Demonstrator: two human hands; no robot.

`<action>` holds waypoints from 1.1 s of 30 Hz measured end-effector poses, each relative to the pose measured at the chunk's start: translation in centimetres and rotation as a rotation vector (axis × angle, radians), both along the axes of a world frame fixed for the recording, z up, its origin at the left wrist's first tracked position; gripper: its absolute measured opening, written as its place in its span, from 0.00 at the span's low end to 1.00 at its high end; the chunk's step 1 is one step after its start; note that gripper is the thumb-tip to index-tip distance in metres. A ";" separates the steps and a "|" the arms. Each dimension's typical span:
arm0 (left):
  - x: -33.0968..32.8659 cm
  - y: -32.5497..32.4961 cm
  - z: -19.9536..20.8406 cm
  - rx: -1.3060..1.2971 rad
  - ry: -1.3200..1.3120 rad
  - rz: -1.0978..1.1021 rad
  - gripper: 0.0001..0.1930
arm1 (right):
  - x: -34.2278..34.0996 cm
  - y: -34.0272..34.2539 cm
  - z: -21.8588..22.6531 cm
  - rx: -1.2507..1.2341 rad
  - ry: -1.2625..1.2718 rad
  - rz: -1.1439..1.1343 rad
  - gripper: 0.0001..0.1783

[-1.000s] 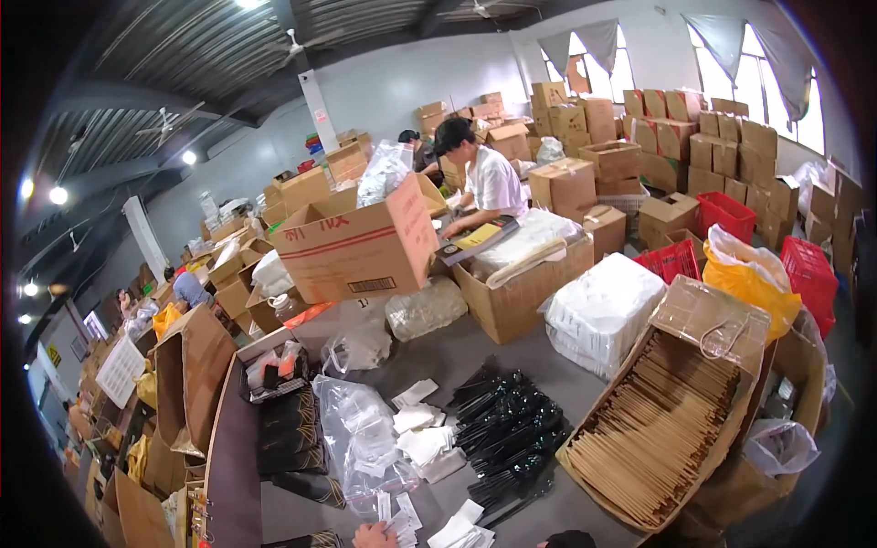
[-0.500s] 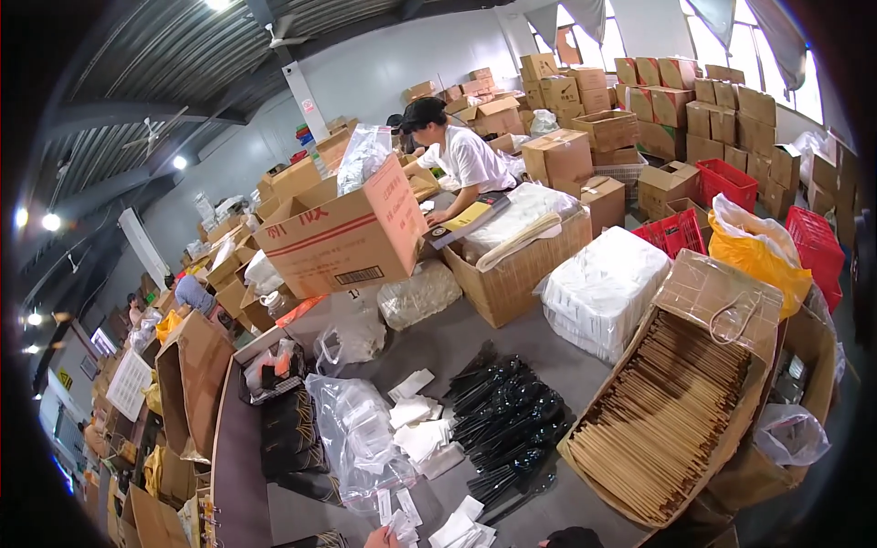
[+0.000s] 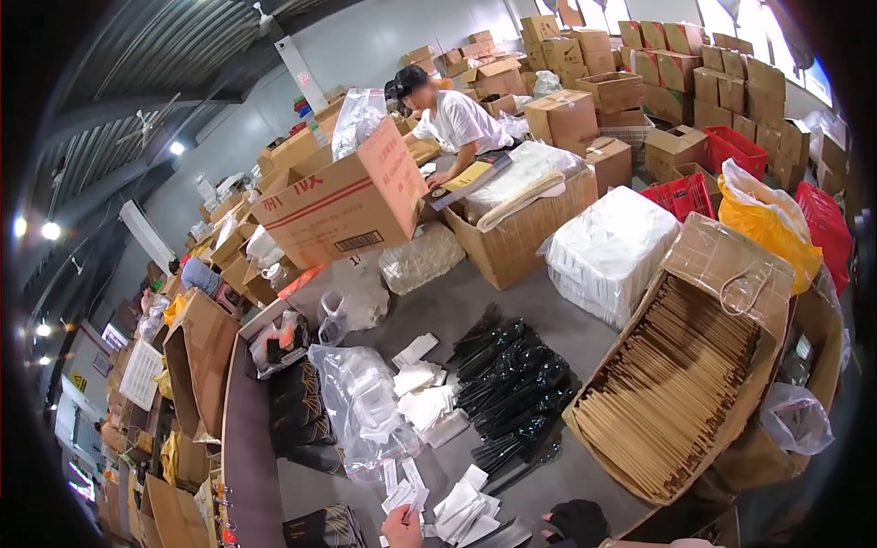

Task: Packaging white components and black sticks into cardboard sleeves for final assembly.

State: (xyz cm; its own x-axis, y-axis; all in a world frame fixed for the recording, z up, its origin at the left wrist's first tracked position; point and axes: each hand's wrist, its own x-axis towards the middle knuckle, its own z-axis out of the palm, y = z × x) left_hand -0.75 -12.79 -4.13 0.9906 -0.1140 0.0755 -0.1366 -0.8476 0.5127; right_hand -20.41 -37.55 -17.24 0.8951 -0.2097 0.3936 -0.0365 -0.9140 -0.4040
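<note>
At the lower edge, my left hand pinches at small white paper slips fanned out under its fingertips. To the right is my right hand, in a black glove with bare fingertips; its fingers are curled and partly cut off, so its hold is unclear. Between the hands lies a loose pile of white slips. Beyond it spreads a heap of shiny black plastic pieces with long thin handles. A clear plastic bag of white packets lies left of more white slips.
An open carton of long brown sticks stands right, beside a wrapped white bundle. Black gold-lined packages lie left. A large carton and a co-worker are across the table; red crates stand behind.
My left hand has come further into view over the slips. My gloved right hand also shows more, while the whole view has shifted slightly. The co-worker's head has lifted.
</note>
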 end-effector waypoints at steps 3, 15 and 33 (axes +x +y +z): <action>-0.5 0.2 0.1 0.019 0.048 0.011 0.13 | -0.2 0.0 0.7 0.017 -0.003 0.012 0.18; -1.4 0.1 0.3 -0.017 -0.012 -0.061 0.13 | -0.3 -0.2 2.6 0.029 0.003 0.033 0.13; -0.5 0.2 -1.9 -0.118 0.136 -0.075 0.16 | 0.8 -1.4 4.8 0.118 0.069 0.103 0.14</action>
